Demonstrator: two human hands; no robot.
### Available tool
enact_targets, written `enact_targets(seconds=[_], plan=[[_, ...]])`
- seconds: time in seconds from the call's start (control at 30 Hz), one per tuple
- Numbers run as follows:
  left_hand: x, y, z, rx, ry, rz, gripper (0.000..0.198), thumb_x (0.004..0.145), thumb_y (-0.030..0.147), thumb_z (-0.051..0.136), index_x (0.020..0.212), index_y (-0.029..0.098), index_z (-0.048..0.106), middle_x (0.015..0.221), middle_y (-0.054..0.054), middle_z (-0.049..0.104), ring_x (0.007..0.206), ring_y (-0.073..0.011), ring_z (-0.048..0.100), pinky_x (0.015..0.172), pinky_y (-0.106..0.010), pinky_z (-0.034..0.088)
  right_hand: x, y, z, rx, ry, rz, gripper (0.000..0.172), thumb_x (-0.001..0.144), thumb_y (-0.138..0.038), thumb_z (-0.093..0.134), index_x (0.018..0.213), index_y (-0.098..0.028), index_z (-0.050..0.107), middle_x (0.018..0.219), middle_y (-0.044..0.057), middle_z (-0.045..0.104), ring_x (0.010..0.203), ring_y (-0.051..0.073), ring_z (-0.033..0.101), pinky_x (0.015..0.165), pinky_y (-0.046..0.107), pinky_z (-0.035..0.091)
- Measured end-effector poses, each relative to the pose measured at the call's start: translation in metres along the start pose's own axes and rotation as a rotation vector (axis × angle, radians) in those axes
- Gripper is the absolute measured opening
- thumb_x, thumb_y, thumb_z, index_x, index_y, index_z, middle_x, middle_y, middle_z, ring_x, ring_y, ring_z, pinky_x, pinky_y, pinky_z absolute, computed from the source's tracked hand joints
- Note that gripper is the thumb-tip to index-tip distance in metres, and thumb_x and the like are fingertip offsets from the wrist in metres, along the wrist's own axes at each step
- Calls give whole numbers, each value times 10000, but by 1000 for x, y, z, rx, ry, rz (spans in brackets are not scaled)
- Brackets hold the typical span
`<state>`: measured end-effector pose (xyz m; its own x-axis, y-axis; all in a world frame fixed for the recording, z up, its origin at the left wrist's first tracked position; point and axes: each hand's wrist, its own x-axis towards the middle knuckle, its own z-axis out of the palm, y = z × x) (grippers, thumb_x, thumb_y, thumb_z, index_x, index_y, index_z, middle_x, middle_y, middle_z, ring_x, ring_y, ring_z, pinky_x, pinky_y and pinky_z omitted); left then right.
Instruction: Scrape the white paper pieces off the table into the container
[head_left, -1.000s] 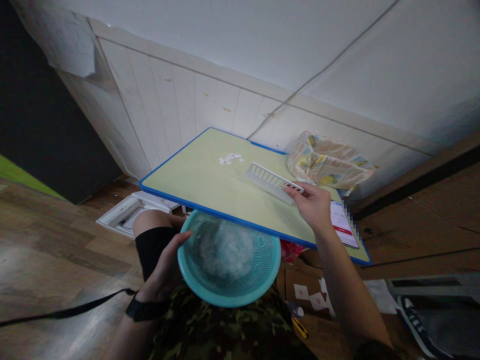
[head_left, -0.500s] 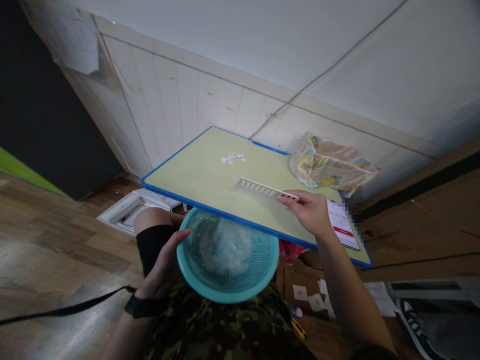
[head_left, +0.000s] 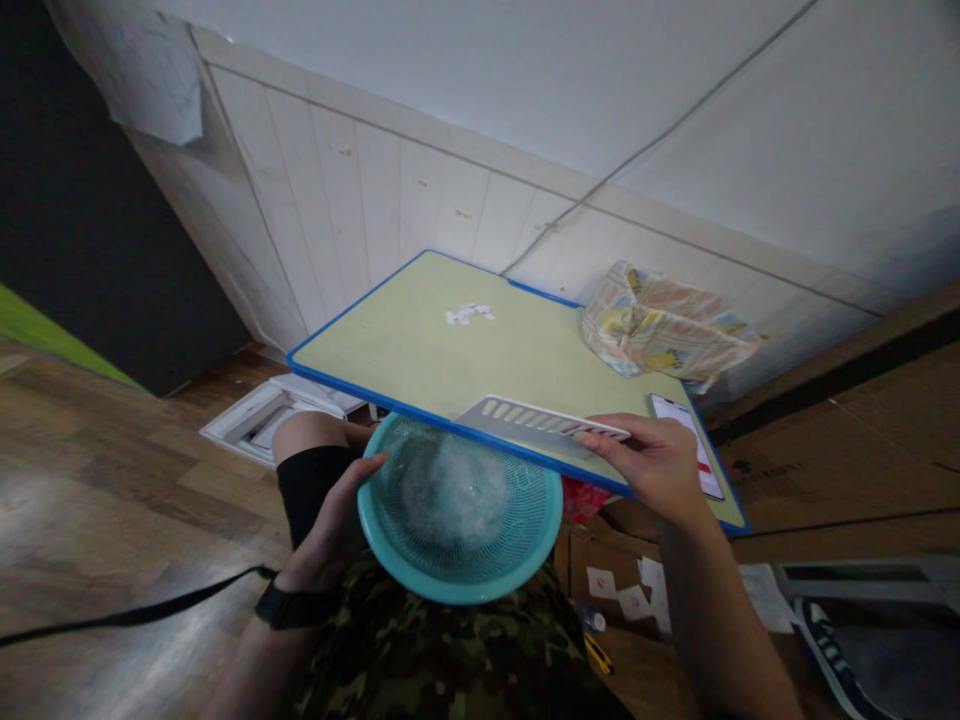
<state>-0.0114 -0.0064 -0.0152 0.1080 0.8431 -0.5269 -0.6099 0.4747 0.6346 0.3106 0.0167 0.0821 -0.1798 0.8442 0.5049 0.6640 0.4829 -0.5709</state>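
My left hand (head_left: 341, 520) grips the left rim of a turquoise plastic colander (head_left: 461, 592), thumb over the edge. The colander rests at my lap, partly under the front edge of a small table (head_left: 390, 350). White, clear-looking small bits lie heaped inside it, too blurred to name. My right hand (head_left: 652, 460) pinches the right end of a flat white slotted scraper (head_left: 525, 422). Its long edge is at the table's blue front border, just above the colander. A few white paper-like scraps (head_left: 470, 314) lie toward the back of the table.
A patterned cloth bin (head_left: 660, 325) stands at the table's back right, near a phone (head_left: 686, 440) at the right edge. Open white box (head_left: 255, 420) sits on the floor at left. Cardboard, a yellow cutter (head_left: 598, 655) and a shoe (head_left: 832, 640) are at lower right.
My right hand has drawn the scraper toward me and slightly right, from mid-table to the front edge. My left hand and the colander have stayed in place.
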Motion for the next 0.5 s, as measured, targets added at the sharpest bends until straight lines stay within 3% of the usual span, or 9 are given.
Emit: enact_targets(seconds=[0.17, 0.33, 0.5], plan=[[0, 2, 1, 2, 13, -16, 188, 818, 292, 702, 829, 122, 783, 706, -75, 809, 558, -217, 727, 638, -294, 611, -1, 0, -1, -15, -15, 1, 100, 824, -321, 754, 855, -245, 811, 811, 23, 791, 679, 202, 742, 604, 271, 582], [-1, 4, 3, -1, 24, -31, 188, 816, 252, 663, 734, 119, 768, 692, -100, 802, 554, -216, 717, 618, -284, 601, -4, -1, -3, -28, 23, 29, 96, 816, -322, 758, 837, -243, 808, 792, 23, 788, 676, 208, 738, 625, 288, 587], [-4, -1, -8, -1, 15, -93, 149, 737, 154, 615, 702, 112, 754, 571, -93, 745, 448, -200, 645, 487, -286, 557, -7, 8, -2, -64, 76, 61, 121, 831, -347, 744, 874, -253, 807, 816, 19, 790, 688, 209, 735, 606, 285, 574]])
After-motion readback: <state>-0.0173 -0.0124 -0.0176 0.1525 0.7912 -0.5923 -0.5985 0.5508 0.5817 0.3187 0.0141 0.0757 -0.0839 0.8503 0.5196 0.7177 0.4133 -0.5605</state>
